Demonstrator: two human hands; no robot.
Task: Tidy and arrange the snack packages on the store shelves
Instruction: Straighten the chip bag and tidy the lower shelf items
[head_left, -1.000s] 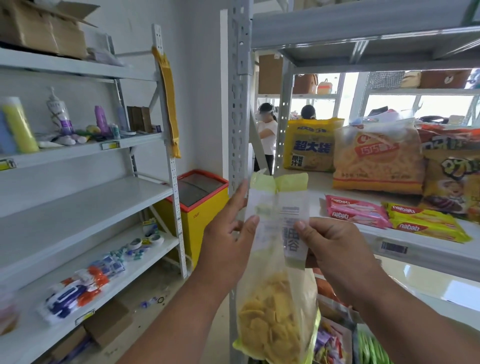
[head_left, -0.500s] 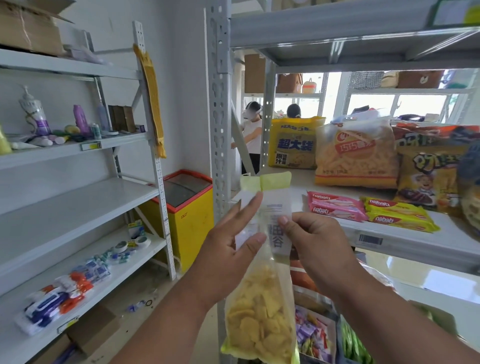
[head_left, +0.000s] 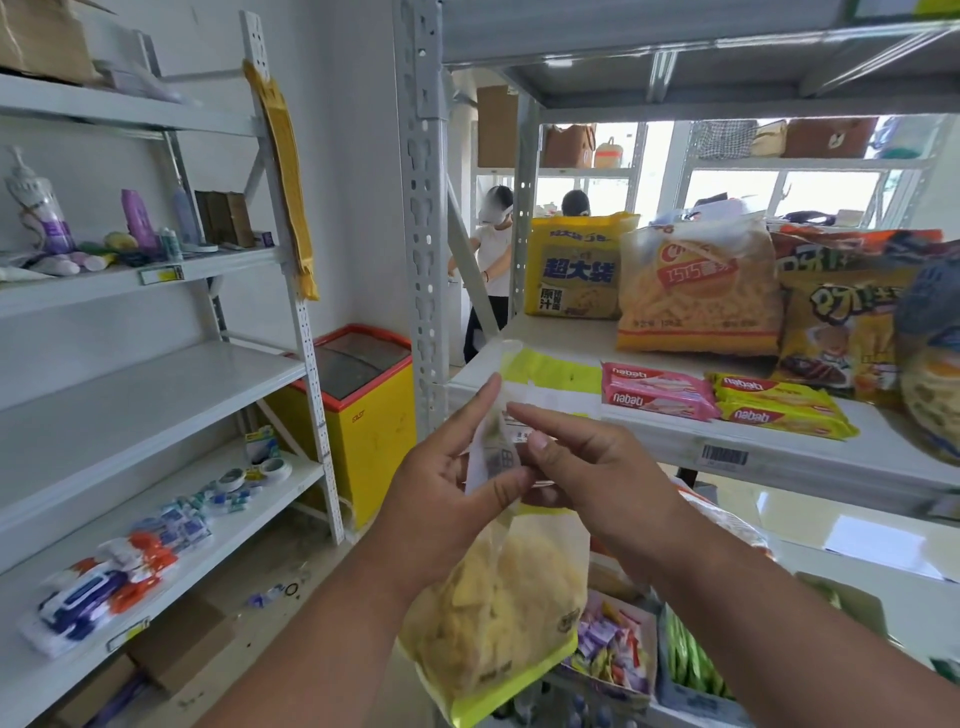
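Both my hands hold a clear, yellow-trimmed bag of yellow chips (head_left: 501, 597) upright in front of the grey shelf (head_left: 779, 447). My left hand (head_left: 447, 499) pinches its neck from the left, thumb across the front. My right hand (head_left: 587, 467) pinches the same neck from the right. The bag's top flap leans onto the shelf edge. On the shelf lie a pink Nabati wafer pack (head_left: 654, 389) and a yellow Nabati wafer pack (head_left: 779, 410), with a yellow snack bag (head_left: 576, 270), a clear puff bag (head_left: 696, 291) and an orange-brown chip bag (head_left: 841, 322) behind them.
A grey upright post (head_left: 423, 208) stands just left of my hands. A yellow chest freezer (head_left: 363, 405) sits on the floor beyond it. The left rack (head_left: 156, 374) carries toiletries and small packets. Candy boxes (head_left: 613, 649) lie on the lower shelf. Two people stand in the far aisle.
The view has shifted right and closer to the shelf. My hands have drawn together on the bag's neck, and its top flap has tipped forward onto the shelf edge.
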